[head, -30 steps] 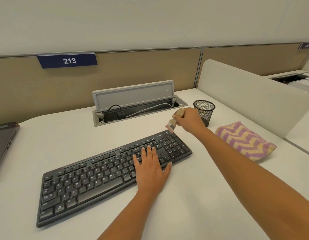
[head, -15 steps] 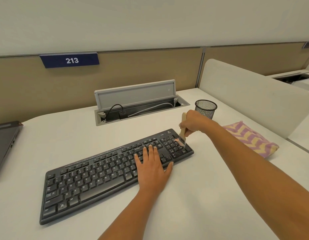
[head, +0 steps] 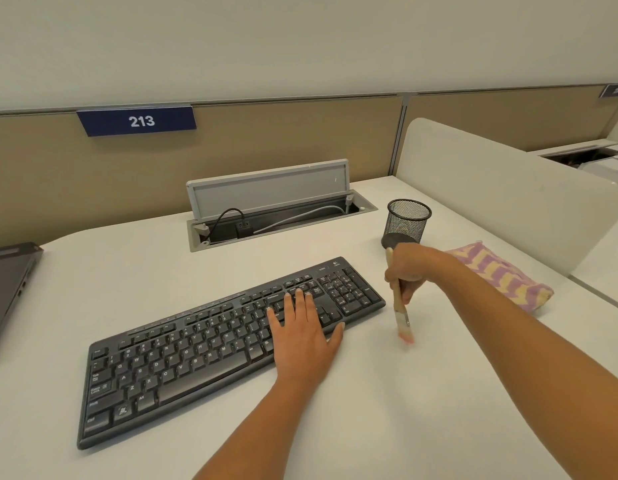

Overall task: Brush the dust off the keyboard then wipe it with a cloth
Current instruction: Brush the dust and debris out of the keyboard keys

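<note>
Head view: flat-fingered, your left hand (head: 302, 336) is steadying the keyboard (head: 196, 351); your right hand (head: 408, 271) is gripping the brush (head: 400, 306), possibly flicking dust toward the cloth (head: 501, 275) at right.

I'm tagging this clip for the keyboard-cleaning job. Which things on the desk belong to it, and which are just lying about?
Job: keyboard, with the left hand flat on it; brush, gripped by the right hand, bristles off the keyboard's right end; striped cloth, untouched.
Lying about: mesh pen cup; laptop at the left edge; open cable tray; sign 213.
</note>
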{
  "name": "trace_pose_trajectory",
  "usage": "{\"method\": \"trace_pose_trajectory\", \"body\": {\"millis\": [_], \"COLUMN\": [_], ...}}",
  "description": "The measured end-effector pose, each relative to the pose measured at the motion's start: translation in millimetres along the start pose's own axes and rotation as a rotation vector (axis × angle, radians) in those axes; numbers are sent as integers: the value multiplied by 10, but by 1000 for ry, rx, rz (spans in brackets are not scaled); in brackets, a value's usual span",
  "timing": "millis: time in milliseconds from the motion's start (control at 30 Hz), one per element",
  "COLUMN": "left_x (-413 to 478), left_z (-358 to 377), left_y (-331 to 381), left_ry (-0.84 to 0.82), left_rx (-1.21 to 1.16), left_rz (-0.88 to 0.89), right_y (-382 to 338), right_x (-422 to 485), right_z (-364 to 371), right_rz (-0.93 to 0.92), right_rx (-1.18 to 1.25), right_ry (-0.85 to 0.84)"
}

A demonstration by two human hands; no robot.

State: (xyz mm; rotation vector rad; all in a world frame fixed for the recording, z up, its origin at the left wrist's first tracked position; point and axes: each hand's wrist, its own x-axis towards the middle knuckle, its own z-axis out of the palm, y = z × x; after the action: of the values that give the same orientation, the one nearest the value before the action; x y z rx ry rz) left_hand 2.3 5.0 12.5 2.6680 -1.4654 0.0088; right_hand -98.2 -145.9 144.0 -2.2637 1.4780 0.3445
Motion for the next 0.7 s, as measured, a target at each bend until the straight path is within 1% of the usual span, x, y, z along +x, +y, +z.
{"method": "trace_pose_trajectory", "body": {"millis": [233, 367, 467, 600, 700], "left_x": [4, 1, -1, -4, 0], "left_z": [1, 1, -3, -6, -5], "left_y": [2, 0, 0, -1, -2], "left_ry": [2, 4, 8, 6, 2], "left_rx": [-10, -10, -12, -14, -14], "left_rz": [-1, 2, 2, 6, 5], "right_y": [-100, -273, -390, -484, -498], "right_x": [74, 40, 88, 96, 107], "right_z": [-173, -102, 13, 137, 215], "right_rz": [-117, -258, -329, -402, -368], "right_rx": [296, 347, 447, 405, 413], "right_ry": [179, 363, 449, 473, 469]}}
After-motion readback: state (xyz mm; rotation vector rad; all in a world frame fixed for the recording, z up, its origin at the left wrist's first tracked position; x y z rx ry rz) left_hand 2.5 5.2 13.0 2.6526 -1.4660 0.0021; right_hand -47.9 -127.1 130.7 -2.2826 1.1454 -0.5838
